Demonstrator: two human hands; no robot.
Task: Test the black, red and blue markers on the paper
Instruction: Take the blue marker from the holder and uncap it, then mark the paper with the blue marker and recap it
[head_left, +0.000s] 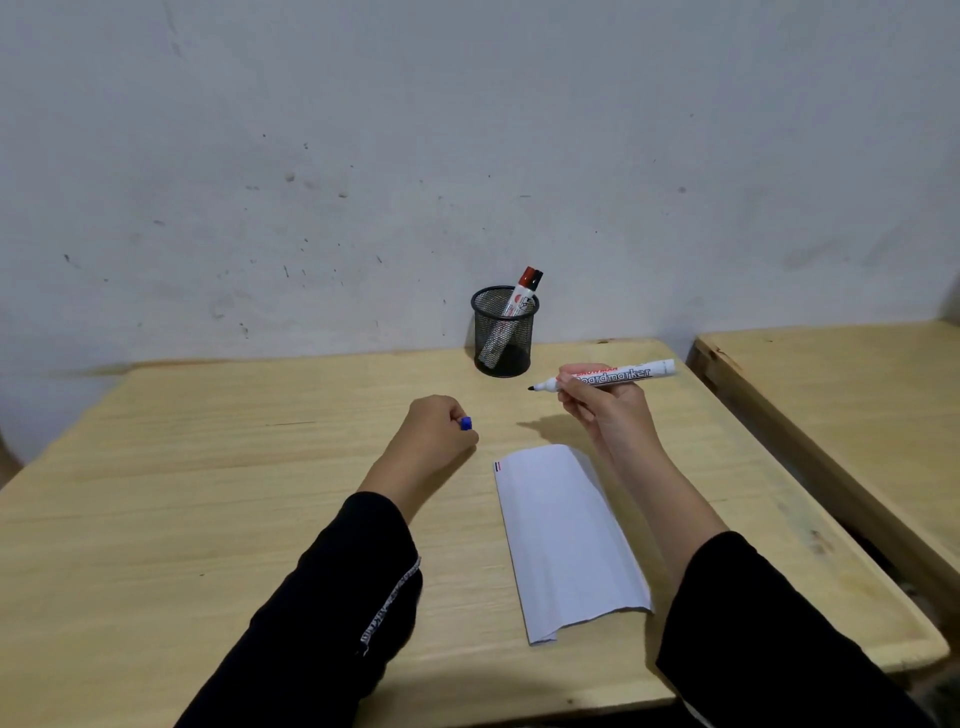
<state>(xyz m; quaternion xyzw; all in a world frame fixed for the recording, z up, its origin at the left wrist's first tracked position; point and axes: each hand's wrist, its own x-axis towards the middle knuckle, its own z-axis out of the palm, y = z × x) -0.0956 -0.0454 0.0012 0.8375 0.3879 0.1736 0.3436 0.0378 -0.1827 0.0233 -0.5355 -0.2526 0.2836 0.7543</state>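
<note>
My right hand (605, 402) holds an uncapped white marker (636, 372) level above the table, its dark tip pointing left. The blue cap (466, 423) pokes out of my left hand (434, 431), which is closed around it and rests on the wood. A folded white paper (563, 535) lies below and between the hands, with short coloured strokes (498, 466) at its top left corner. Against the wall, a black mesh pen cup (503, 332) holds the red-capped marker (525, 283) and the black-capped marker (537, 278).
The wooden table (208, 467) stands against a scuffed white wall. A second wooden table (841, 395) sits to the right, separated by a narrow dark gap. Black sleeves cover both forearms.
</note>
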